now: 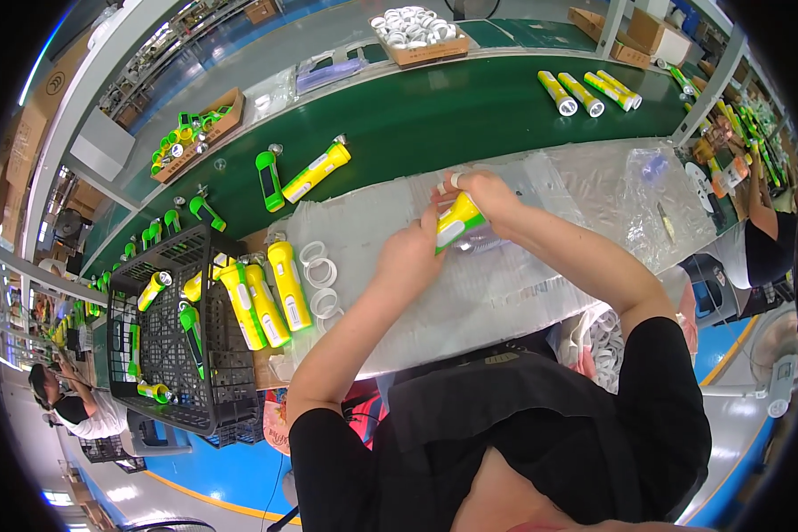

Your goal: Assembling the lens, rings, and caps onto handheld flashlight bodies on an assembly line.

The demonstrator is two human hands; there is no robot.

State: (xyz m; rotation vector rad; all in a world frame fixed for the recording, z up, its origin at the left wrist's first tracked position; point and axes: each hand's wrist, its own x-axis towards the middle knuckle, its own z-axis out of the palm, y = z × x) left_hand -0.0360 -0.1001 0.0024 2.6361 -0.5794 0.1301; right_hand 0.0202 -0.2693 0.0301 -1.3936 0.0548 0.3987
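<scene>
Between my two hands is a yellow and green flashlight (pixel 455 223), held above the plastic-covered worktop (pixel 372 226). My left hand (pixel 410 253) is closed round its lower left end. The fingers of my right hand (pixel 486 197) close on its upper end, where something white shows at the fingertips; the lamp end is hidden. Several loose white rings (pixel 321 271) lie on the worktop left of my left forearm. Beside them, several yellow flashlights (pixel 288 285) lie close together near the crate.
A black plastic crate (pixel 206 390) with flashlights inside stands at the left. Beyond the worktop, a green conveyor belt (pixel 443 106) carries more flashlights (pixel 559 94). Boxes of white rings (pixel 419 55) and green parts (pixel 217 124) stand along its far side. Other people work at both sides.
</scene>
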